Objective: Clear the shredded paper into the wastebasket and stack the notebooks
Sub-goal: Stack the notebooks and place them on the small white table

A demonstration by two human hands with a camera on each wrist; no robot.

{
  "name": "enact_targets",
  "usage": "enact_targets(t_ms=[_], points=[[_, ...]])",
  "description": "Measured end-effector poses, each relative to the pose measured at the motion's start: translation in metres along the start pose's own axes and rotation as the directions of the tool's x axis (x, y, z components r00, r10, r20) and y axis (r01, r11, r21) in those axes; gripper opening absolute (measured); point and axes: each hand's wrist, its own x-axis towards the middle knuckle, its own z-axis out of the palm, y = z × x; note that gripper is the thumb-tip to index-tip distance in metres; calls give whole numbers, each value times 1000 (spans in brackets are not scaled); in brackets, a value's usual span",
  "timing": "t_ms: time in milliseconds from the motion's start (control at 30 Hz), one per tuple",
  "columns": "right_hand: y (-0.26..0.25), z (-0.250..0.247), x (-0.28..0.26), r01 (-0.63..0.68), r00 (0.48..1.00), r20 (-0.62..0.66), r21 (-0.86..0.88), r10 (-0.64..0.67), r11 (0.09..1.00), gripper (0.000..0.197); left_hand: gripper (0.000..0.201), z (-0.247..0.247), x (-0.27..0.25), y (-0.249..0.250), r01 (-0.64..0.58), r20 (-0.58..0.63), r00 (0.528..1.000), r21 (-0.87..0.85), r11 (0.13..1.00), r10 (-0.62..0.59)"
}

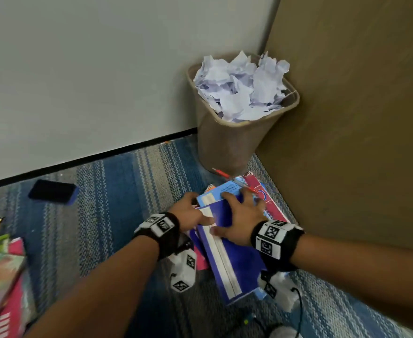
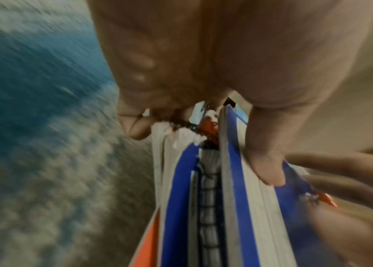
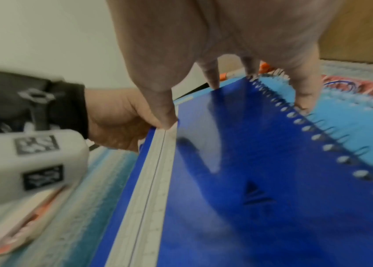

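The left hand (image 1: pixel 192 213) grips the near-left edge of the dark blue notebook (image 1: pixel 227 245), thumb on the cover, fingers curled under, while the right hand (image 1: pixel 237 217) lies flat and spread on that cover. The notebook's long axis runs away from the person toward the wastebasket (image 1: pixel 227 140), askew over the light blue notebook (image 1: pixel 225 189) and pink notebook (image 1: pixel 264 191) on the carpet (image 1: pixel 117 191). Squaring it looks like a small twist, with both hands equally near; the shredded paper (image 1: pixel 242 86) already fills the basket.

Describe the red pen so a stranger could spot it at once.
Find the tan wastebasket stuffed with paper in the corner. At its foot lie the stacked notebooks; the red pen lies slantwise on their far end, the only thin red stick there.
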Motion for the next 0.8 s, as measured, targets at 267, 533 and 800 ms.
enact_targets(t_ms=[267, 533, 800], points=[[-52, -28, 25, 383, 918, -155, 97, -366, 919, 43, 82, -129, -36, -77, 159, -188, 973, 122, 980, -134], [-69, -10, 42, 234, 905, 359, 25, -227, 972, 46, 115, -128, -45, -102, 432, -487, 793, 24, 902, -366], [-90, 32, 36, 223, 962, 150, 56, -229, 973, 39, 86, -116, -33, -111, 436, -495, 756, -108, 894, -428]])
